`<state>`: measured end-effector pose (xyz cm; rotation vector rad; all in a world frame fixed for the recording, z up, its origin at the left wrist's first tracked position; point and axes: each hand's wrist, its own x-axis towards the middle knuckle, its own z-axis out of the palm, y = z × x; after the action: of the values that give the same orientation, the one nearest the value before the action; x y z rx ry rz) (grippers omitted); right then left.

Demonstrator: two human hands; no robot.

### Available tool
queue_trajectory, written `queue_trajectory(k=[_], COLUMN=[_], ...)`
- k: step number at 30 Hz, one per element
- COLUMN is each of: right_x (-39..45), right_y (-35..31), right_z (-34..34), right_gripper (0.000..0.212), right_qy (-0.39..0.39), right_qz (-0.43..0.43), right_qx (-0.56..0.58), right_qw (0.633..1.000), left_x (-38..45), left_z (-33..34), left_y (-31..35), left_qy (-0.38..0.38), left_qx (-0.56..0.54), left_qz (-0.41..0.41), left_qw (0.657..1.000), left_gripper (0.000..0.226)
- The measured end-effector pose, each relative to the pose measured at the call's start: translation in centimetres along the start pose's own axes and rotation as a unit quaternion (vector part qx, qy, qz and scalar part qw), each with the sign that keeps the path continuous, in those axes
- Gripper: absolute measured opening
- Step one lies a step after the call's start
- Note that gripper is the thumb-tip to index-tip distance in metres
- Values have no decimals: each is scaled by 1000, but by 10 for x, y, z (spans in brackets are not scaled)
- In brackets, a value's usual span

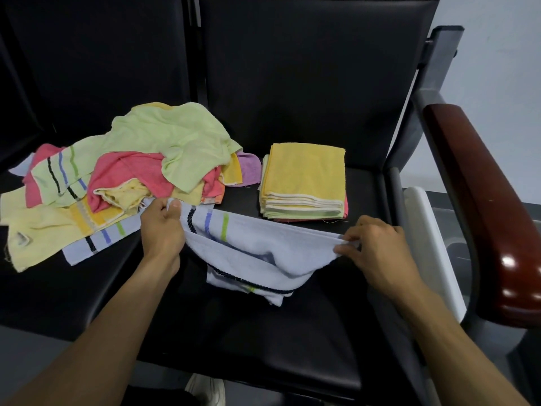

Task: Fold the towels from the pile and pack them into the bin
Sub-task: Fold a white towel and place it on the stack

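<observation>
We have a pale blue towel (251, 253) stretched between our two hands over the black seat (292, 332), so the step in hand looks like the start of a fold, the cloth only just drawn out from the pile. Our left hand (162, 227) pinches one top corner by the dark striped border, fingers curled round the cloth; our right hand (371, 244) pinches the opposite corner between thumb and fingertips. The towel sags between them, its lower part bunched and doubled on the seat.

Taking the folded stack (304, 183) as our landmark: the blue towel hangs just in front of it, the loose pile of towels (123, 168) lies to its left, touching the left hand, and the white bin (430, 235) stands to its right, past the seat's edge below the wooden armrest (483, 206).

The next move, we judge, calls for pulling the top edge taut and lifting so the bunched lower part falls free, then laying it flat before bringing the corners together; otherwise the fold may trap creases
</observation>
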<state>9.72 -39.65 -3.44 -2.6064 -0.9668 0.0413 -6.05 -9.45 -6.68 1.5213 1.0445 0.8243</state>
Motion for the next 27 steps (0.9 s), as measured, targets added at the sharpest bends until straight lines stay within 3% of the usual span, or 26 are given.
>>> queue_trajectory(k=[3,8,13,22,27], right_x=[2,0,3,2,2], right_y=[7,13,10,2,2], right_z=[0,-1,-3,-7,-8], right_gripper=[16,7,11,10,22], right_qy=[41,20,39,59,98], right_qz=[25,50,69,97,110], right_qx=[-10,6,91,141,226], right_qw=[999,999,993,984,963], left_x=[1,-1,2,3,5], left_z=[-1,-1,-3,-4,-6], left_y=[1,3,2,5,6], left_qy=[11,9,18,28,38], left_qx=[0,2,-8,-26,-32], left_qz=[1,4,-3,-11,-13], left_qw=[1000,1000,1000,999,999], left_gripper=[24,29,27,25,25])
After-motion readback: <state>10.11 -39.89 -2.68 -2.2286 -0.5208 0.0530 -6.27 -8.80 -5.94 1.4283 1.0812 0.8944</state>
